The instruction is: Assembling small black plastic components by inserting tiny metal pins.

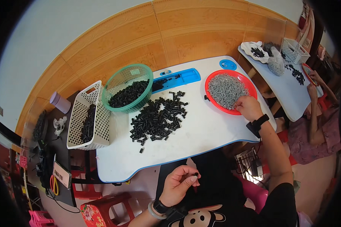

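In front of my body, off the table's near edge, my left hand (pixel 178 184) pinches a small black plastic piece (pixel 196 174) between thumb and fingers. My right hand (pixel 249 108) reaches to the near right side of a red plate (pixel 209 97) heaped with small silvery screws (pixel 226 90). Its fingertips are drawn together at the edge of the heap; what they hold, if anything, is hidden. A loose pile of short black cylindrical parts (pixel 157 118) lies on the white table (pixel 193 125) left of the plate.
A green basket (pixel 107 99) and a white basket (pixel 102 128), both with black parts, stand at the left. Behind the pile sits a blue tray (pixel 189 76). A co-worker's hands (pixel 313 81) are at another table (pixel 288 96) on the right. A red stool (pixel 102 206) stands below left.
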Action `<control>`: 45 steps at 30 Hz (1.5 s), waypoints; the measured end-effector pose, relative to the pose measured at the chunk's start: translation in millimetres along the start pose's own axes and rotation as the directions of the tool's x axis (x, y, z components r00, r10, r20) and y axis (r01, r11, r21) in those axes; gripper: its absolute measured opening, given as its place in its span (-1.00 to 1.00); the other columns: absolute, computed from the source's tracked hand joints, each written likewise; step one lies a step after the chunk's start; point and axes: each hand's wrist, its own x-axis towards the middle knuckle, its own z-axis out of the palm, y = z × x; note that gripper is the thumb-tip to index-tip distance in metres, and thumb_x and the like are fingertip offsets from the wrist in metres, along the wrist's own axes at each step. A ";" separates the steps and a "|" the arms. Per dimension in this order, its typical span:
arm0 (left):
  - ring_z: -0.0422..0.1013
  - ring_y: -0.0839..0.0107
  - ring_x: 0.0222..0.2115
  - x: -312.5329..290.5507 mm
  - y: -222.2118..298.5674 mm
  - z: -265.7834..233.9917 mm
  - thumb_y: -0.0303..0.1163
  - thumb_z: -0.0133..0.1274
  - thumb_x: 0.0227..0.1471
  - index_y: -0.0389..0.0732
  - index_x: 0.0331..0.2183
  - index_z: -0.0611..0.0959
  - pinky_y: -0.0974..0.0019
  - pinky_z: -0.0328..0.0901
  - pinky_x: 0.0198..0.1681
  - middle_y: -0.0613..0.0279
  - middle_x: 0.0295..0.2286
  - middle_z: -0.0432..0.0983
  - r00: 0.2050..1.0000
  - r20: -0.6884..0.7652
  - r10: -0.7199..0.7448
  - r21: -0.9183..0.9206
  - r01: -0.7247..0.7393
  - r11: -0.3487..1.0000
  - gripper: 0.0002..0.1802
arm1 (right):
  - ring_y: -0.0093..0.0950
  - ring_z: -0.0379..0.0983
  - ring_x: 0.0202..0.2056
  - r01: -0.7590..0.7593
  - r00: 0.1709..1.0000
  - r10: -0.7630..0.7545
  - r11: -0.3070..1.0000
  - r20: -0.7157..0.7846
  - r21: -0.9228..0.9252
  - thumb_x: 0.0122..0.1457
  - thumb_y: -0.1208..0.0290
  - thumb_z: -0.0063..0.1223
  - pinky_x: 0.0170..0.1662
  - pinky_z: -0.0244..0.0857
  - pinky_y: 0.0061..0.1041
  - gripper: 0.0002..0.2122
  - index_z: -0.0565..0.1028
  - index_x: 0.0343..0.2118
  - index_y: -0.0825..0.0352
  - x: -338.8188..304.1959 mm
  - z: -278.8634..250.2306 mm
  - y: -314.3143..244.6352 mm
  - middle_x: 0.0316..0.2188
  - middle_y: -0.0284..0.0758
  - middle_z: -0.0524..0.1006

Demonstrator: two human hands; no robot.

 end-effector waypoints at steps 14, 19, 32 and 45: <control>0.43 0.48 -0.42 1.6 -1.2 -3.2 -0.60 0.03 0.07 -0.31 -0.27 0.49 0.46 0.35 -0.31 0.12 -0.32 0.50 0.997 -0.072 0.009 0.006 -0.008 1.000 -0.87 | -0.14 0.47 -0.33 -0.017 0.998 0.019 0.999 0.054 -0.046 -0.13 0.53 0.13 -0.27 0.33 -0.23 -0.90 0.52 -0.48 0.35 9.9 -3.6 2.2 -0.44 -0.12 0.53; 0.40 0.55 -0.41 3.2 -2.2 -4.6 -0.56 0.03 0.09 -0.31 -0.26 0.49 0.50 0.32 -0.29 0.19 -0.33 0.49 0.997 -0.069 0.019 0.008 -0.018 1.000 -0.87 | -0.13 0.46 -0.33 0.066 0.998 -0.066 0.998 -0.015 -0.026 -0.09 0.61 0.04 -0.28 0.33 -0.25 -0.90 0.50 -0.44 0.36 8.1 5.1 10.9 -0.45 -0.12 0.52; 0.41 0.49 -0.46 5.2 -5.5 -8.3 -0.56 0.05 0.06 -0.32 -0.31 0.49 0.42 0.36 -0.33 0.14 -0.36 0.49 0.989 -0.147 0.014 0.019 -0.011 1.000 -0.89 | -0.20 0.46 -0.35 0.172 0.978 -0.142 0.963 -0.150 0.208 -0.07 0.56 0.11 -0.27 0.34 -0.32 -0.92 0.51 -0.45 0.35 -0.3 1.6 9.5 -0.46 -0.19 0.51; 0.40 0.49 -0.47 4.2 -6.2 -10.6 -0.55 0.08 0.05 -0.32 -0.32 0.50 0.45 0.34 -0.34 0.17 -0.40 0.48 0.984 -0.176 0.021 0.036 -0.015 0.999 -0.89 | -0.19 0.46 -0.35 0.155 0.984 -0.153 0.988 0.090 -0.017 -0.07 0.47 0.14 -0.29 0.32 -0.24 -0.94 0.51 -0.50 0.30 10.8 4.3 -2.5 -0.48 -0.19 0.51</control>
